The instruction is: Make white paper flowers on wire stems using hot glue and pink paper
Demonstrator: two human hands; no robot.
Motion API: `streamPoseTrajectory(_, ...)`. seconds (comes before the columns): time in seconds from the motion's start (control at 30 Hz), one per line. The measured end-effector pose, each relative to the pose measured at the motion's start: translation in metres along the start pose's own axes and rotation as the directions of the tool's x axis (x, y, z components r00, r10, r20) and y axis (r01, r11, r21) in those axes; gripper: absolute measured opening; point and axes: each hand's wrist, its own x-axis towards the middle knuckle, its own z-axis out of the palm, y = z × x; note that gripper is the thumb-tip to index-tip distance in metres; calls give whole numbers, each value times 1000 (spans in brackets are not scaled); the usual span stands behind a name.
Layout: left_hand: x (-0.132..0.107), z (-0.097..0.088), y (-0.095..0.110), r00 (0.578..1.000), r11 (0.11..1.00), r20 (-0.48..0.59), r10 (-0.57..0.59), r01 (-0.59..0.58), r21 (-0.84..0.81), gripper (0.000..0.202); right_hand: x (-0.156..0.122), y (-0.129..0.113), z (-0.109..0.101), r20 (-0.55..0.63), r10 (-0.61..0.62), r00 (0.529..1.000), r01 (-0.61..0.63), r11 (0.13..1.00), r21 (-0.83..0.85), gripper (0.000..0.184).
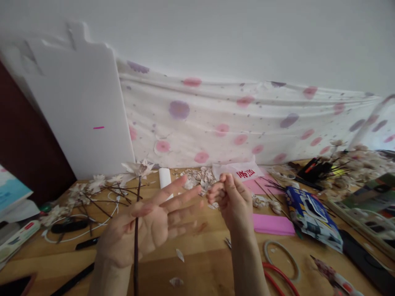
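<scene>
While left grip (151, 231) holds dark stem (136, 255) | pale flower (139, 168) above grip

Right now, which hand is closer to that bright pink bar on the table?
Right. The right hand is just to the left of the bright pink bar; the left hand is much farther left, past the right one.

The stem (136, 246) looks matt and woody, its flower (140, 169) papery. Beneath the stem, the table (210, 265) is smooth, grained wood; behind the stem, a matt, foam-like board (78, 102) and thin, creased cloth (212, 109); right of the stem, a glossy plastic packet (311, 218).
</scene>
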Motion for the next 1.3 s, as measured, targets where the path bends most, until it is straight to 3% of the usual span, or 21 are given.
streamPoseTrajectory(0.13, -4, -3, 6, 999, 998, -38, 28, -25, 60, 63, 5, -4, -4, -165, -84, 983, 95, 994, 59, 28)
streamPoseTrajectory(0.23, -8, -3, 10, 997, 996, -78, 8, -1, 89, 68, 3, -9, -5, -153, -111, 982, 119, 992, 48, 27)
streamPoseTrajectory(0.3, -8, -2, 10, 995, 997, -93, 18, -10, 75, 68, -2, -11, -2, -71, -111, 991, 115, 992, 46, 35)
streamPoseTrajectory(0.37, -5, -1, 7, 994, 997, -80, 81, -79, 25, 65, -12, -12, 6, 103, -38, 994, 33, 998, 48, 49)
streamPoseTrajectory(0.4, -3, 0, 4, 990, 992, -61, 128, -129, -12, 64, -17, -12, 12, 216, 23, 976, -33, 999, 43, 56)
streamPoseTrajectory(0.47, 3, 3, -2, 979, 975, -5, 206, -205, -83, 62, -29, -9, 25, 421, 146, 895, -158, 987, -7, 57)
streamPoseTrajectory(0.53, 7, 6, -8, 973, 968, 43, 228, -222, -114, 62, -38, -5, 39, 488, 216, 846, -182, 976, -116, 34)
streamPoseTrajectory(0.57, 9, 7, -11, 974, 970, 48, 223, -216, -110, 61, -40, -2, 44, 467, 233, 853, -165, 969, -182, 23)
streamPoseTrajectory(0.67, 11, 8, -15, 985, 983, 35, 170, -167, -70, 59, -40, 2, 47, 360, 279, 890, -174, 939, -297, 24)
streamPoseTrajectory(0.77, 8, 5, -12, 994, 993, 39, 107, -104, -60, 61, -32, -3, 33, 331, 349, 876, -233, 910, -343, 21)
streamPoseTrajectory(0.87, 0, 0, -1, 994, 993, 15, 111, -111, -34, 62, -29, -18, 10, 199, 352, 915, -233, 860, -453, 22)
streamPoseTrajectory(0.93, -6, -3, 7, 984, 984, -31, 175, -175, -10, 61, -29, -31, -6, 66, 248, 966, -182, 843, -506, 25)
streamPoseTrajectory(1.0, -10, -5, 12, 971, 973, -59, 231, -231, -1, 60, -27, -41, -19, -79, 51, 996, -84, 854, -514, 38)
streamPoseTrajectory(1.1, -6, -4, 10, 967, 967, -38, 253, -254, -26, 61, -16, -45, -27, -244, -237, 941, 129, 913, -387, 69)
streamPoseTrajectory(1.17, 0, -1, 4, 970, 968, -13, 243, -243, -59, 61, -9, -37, -21, -246, -283, 927, 207, 934, -292, 77)
streamPoseTrajectory(1.2, 4, 1, 1, 973, 970, -4, 231, -230, -77, 60, -7, -30, -14, -205, -251, 946, 197, 948, -252, 75)
streamPoseTrajectory(1.3, 14, 7, -14, 979, 973, 18, 203, -199, -117, 60, -14, -2, 16, 39, -8, 999, 12, 994, -109, 60)
